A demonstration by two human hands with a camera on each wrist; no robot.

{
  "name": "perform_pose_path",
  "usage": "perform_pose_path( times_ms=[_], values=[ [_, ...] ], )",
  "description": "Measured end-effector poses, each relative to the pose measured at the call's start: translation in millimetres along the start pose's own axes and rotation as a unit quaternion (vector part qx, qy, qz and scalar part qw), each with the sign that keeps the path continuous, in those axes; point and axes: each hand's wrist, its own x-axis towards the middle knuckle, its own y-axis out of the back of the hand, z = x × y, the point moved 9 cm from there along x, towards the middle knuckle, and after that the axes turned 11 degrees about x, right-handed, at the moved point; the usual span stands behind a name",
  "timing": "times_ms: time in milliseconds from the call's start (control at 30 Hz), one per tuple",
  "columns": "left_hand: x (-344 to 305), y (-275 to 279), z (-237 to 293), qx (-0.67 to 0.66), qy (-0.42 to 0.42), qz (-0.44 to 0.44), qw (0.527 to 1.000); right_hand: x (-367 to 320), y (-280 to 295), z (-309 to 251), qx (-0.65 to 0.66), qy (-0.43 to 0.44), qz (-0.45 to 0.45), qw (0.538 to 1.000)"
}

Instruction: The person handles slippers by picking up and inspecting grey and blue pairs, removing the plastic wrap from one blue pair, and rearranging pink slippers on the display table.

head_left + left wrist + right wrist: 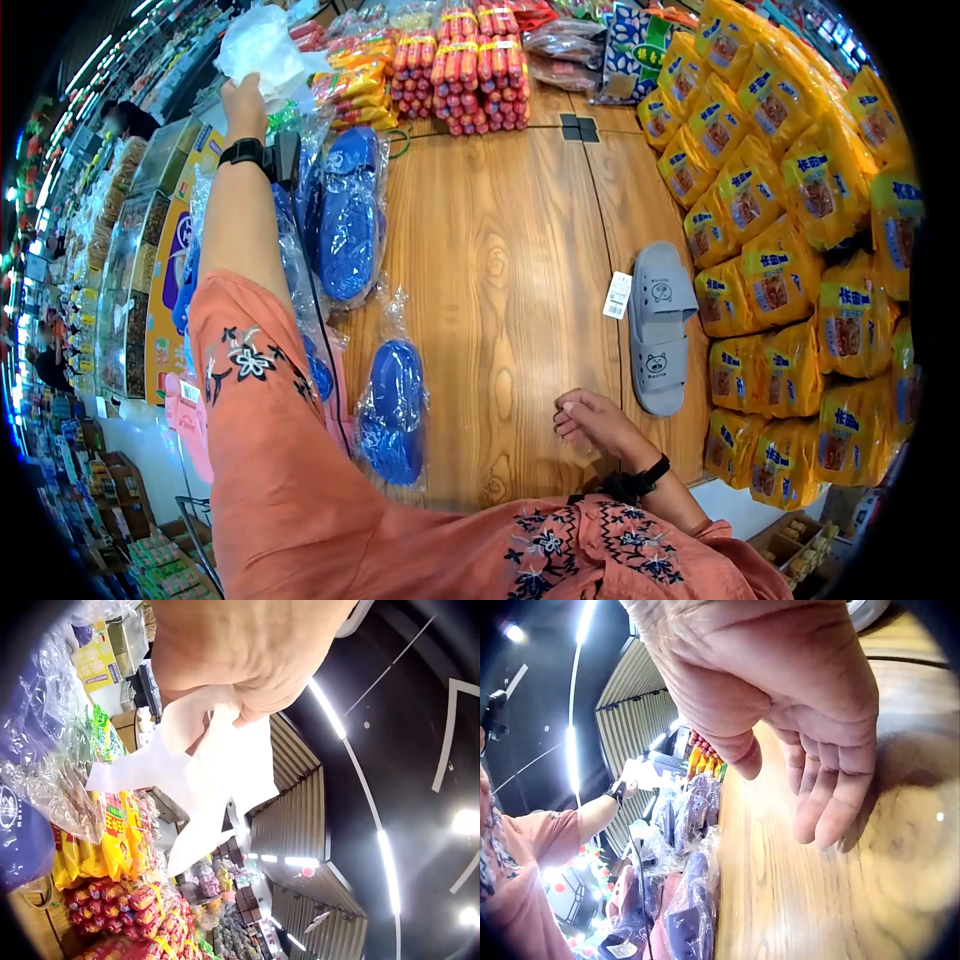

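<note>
My left hand is stretched out to the far left, pinching a crumpled thin white sheet. In the left wrist view the sheet hangs in loose folds below the fingers. Low over the wooden table, my right hand has loosely bent fingers and holds nothing. A grey slipper pair with bear faces and a white tag lies beyond it to the right. Blue slippers in clear plastic lie near my left forearm, with another wrapped blue slipper closer to me.
Yellow snack packs are stacked along the right edge. Bundled red sausages and yellow bags line the back. A dark cable runs down the left side beside pink slippers. Food bins stand farther left.
</note>
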Motion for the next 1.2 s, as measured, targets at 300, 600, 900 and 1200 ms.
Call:
perform_pose_path(
  times_ms=[300,600,900,1200],
  values=[
    [-37,-1,6,0.462,-0.231,-0.015,0.856,11,-6,4,-0.017,-0.009,-0.026,0.999],
    [-219,-19,-62,0.621,-0.035,-0.311,0.719,-6,-7,-14,-0.006,0.041,-0.030,0.999],
    [-268,-18,-100,0.558,0.031,-0.283,0.779,-69,63,-94,-0.042,0.215,0.152,0.964],
    [-311,-61,-69,0.552,-0.084,-0.238,0.795,-104,120,-130,-0.284,0.402,0.325,0.808]
  ],
)
